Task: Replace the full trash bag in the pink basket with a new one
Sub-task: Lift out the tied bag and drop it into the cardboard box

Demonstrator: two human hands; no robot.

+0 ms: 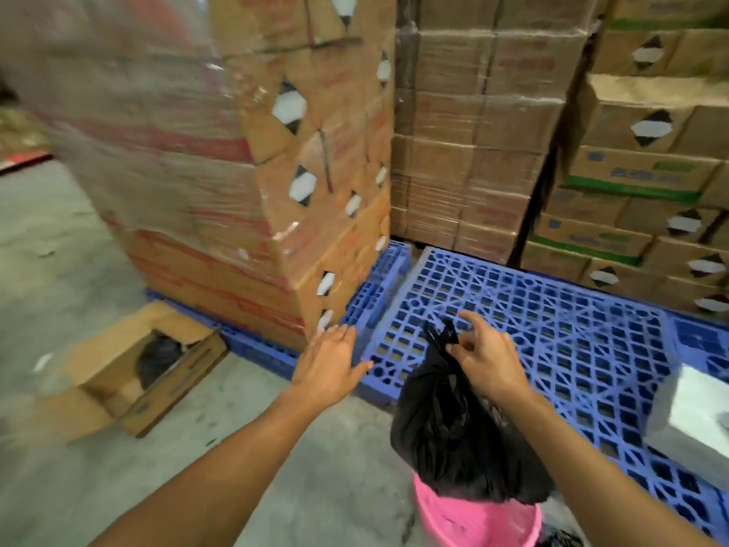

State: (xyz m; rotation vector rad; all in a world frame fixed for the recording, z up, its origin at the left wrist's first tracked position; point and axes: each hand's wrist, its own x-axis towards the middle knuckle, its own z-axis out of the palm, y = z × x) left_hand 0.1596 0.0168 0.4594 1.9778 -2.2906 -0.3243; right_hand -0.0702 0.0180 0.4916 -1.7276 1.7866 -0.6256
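Where the pink basket [479, 519] stands on the concrete floor [79, 238] at the bottom of the view, a full black trash bag [445, 424] bulges up out of its mouth, its base still sitting inside the rim. The bag's top is gathered into a twisted neck, and the right hand [487, 359] pinches that neck between thumb and fingers, with the forefinger raised and curled above it. The left hand [329, 363] hangs apart from the bag to the left, fingers spread and palm down, holding nothing. Just behind the basket lies a blue plastic pallet [552, 329] with an open grid top; a pale grey block [694, 424] rests on its right side. To the left, an open cardboard box [130, 373] sits on the floor with something dark inside. Stacks of wrapped cardboard cartons [244, 152] rise behind on the left, and more cartons [651, 183] stand on the right.
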